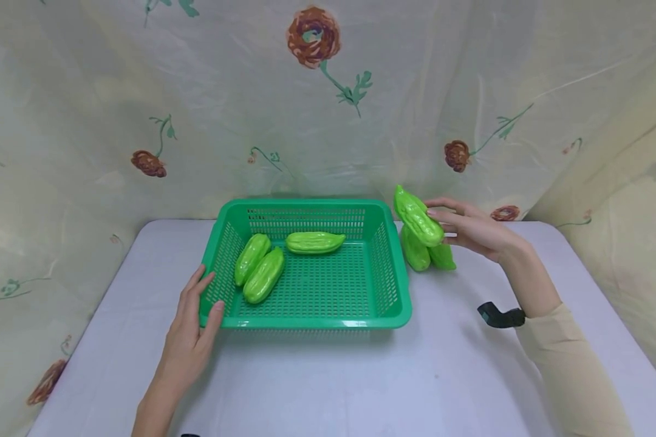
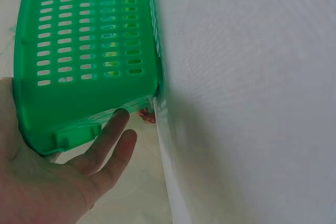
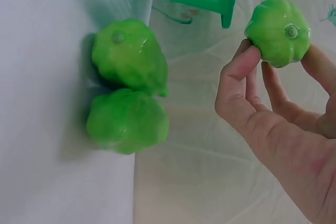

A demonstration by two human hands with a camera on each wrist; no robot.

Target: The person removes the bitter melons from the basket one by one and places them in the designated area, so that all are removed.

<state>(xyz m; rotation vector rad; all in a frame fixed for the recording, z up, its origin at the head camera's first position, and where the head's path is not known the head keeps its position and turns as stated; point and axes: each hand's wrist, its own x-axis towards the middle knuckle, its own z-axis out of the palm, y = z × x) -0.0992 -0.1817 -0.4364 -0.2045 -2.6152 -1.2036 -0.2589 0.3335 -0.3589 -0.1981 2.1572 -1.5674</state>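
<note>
A green plastic basket (image 1: 328, 323) with slotted walls stands on the table, holding 3 bright green bitter melons: one bitter melon (image 1: 251, 260) at its left, another bitter melon (image 1: 264, 277) beside it, and a third bitter melon (image 1: 314, 243) toward the back wall. My left hand (image 1: 183, 340) holds the basket's front left corner, thumb and fingers around the rim. Just right of the basket, my right hand (image 1: 470, 230) pinches a raised bitter melon (image 3: 278, 32) between thumb and fingers. Below it two more bitter melons lie side by side, the nearer bitter melon (image 3: 128, 56) and its neighbour (image 3: 128, 121).
The table (image 1: 328, 388) has a pale cover. A flower-patterned curtain (image 1: 224, 109) hangs behind it and along both sides. A black wrist strap piece (image 1: 500, 315) juts from the right sleeve.
</note>
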